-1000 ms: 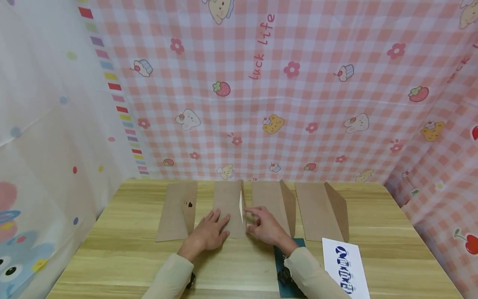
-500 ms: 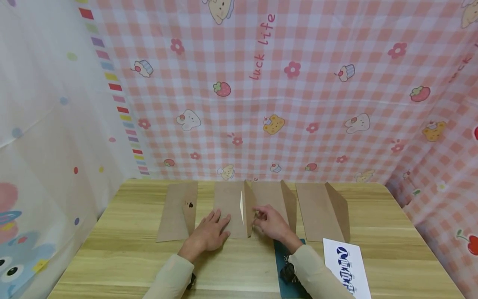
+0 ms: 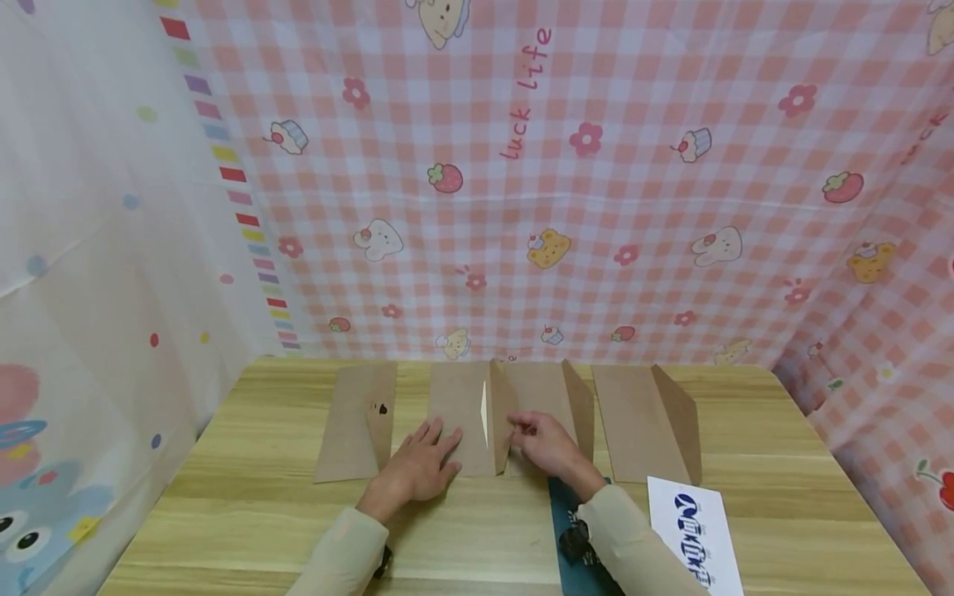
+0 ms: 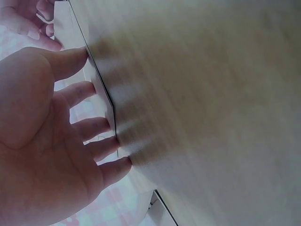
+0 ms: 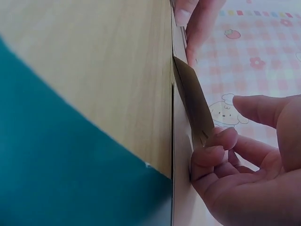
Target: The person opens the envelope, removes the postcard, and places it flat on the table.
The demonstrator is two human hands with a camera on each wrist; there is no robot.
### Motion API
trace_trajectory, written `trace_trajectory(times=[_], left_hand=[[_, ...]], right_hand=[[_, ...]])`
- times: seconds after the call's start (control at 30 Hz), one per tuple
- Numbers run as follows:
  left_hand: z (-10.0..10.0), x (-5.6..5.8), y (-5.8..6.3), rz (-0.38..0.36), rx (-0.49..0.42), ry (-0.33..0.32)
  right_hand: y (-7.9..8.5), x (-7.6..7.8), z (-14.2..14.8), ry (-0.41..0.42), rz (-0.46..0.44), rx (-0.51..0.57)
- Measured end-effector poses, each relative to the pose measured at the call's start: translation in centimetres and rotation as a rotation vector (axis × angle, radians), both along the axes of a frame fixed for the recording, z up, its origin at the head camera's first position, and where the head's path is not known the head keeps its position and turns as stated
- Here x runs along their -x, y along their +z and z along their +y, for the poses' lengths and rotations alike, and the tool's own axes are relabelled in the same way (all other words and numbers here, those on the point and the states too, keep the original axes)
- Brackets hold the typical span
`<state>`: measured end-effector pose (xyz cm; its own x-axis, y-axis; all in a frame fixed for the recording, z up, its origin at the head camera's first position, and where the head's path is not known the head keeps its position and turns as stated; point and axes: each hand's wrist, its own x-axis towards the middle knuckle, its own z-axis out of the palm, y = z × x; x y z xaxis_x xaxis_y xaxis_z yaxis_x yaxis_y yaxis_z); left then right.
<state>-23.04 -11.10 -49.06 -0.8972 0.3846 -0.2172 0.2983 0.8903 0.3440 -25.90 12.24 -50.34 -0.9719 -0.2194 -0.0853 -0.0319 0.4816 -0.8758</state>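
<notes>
My left hand (image 3: 416, 468) rests with spread fingers on the near part of a brown paper envelope (image 3: 455, 397). The envelope lies sideways, its pointed flap (image 3: 503, 406) raised to the right, and a white strip shows along its opening. In the left wrist view, the fingertips (image 4: 123, 164) press down at the envelope's edge. My right hand (image 3: 550, 447) is at the flap's outer edge. In the right wrist view, its bent fingers (image 5: 209, 155) touch the flap tip, while the thumb (image 5: 258, 109) stands apart from them.
Another envelope (image 3: 343, 430) with a dark mark on its folded flap lies left. To the right are two more, a third envelope (image 3: 538, 397) partly under the flap and a fourth envelope (image 3: 633, 422). A teal card (image 3: 565, 513) and a white printed card (image 3: 663, 509) lie nearer me.
The second envelope's flap has swung from nearly upright to leaning out over the third envelope. My right hand has shifted slightly right with it, its pointing finger now bent; my left hand stays put.
</notes>
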Motion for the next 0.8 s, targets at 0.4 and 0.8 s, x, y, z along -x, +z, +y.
trace_trajectory(times=[0.4, 0.8], left_hand=[[0.16, 0.09, 0.01, 0.004, 0.003, 0.006], [0.16, 0.04, 0.09, 0.007, -0.006, 0.0]], right_hand=[[0.19, 0.26, -0.21, -0.014, -0.025, -0.007], [0.76, 0.41, -0.9, -0.102, -0.073, -0.009]])
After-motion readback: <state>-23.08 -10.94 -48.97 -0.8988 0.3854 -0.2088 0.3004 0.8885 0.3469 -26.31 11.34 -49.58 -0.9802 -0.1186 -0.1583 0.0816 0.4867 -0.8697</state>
